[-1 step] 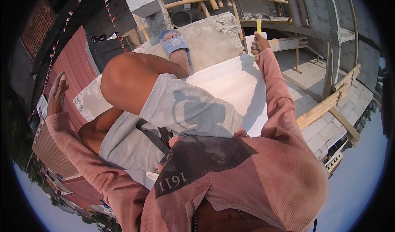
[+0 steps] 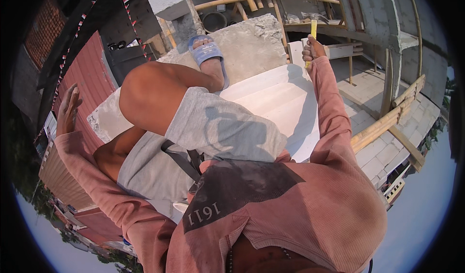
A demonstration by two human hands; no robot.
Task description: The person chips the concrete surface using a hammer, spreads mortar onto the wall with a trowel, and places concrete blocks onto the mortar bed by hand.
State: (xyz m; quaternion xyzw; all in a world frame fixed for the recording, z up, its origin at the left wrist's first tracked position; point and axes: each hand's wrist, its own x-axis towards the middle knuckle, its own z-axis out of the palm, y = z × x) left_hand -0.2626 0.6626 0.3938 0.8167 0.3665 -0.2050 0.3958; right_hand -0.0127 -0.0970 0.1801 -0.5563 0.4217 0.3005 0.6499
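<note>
My right hand (image 2: pixel 314 50) is reached far forward, its fingers wrapped round a narrow yellow strip-shaped tool (image 2: pixel 314 29) that stands up out of the fist. Its exact kind cannot be made out. Just below that hand lies a white ribbed slab (image 2: pixel 271 89), sunlit, with a shadow along its right side. My left hand (image 2: pixel 69 109) is held out to the left with its fingers stretched and nothing in them. Behind it is a red corrugated metal sheet (image 2: pixel 85 74); whether the palm touches anything cannot be told.
My sandalled foot (image 2: pixel 209 55) rests on a rough concrete ledge (image 2: pixel 247 43) with a broken edge. Bamboo poles (image 2: pixel 382 123) cross at right, above a lower floor of grey blocks (image 2: pixel 378 159). A pale block column (image 2: pixel 167 2) rises ahead, with a dark bucket (image 2: pixel 214 22) beyond.
My right hand has shifted a little to the right with the yellow tool, which tilts slightly more to the right. My left hand has hardly moved.
</note>
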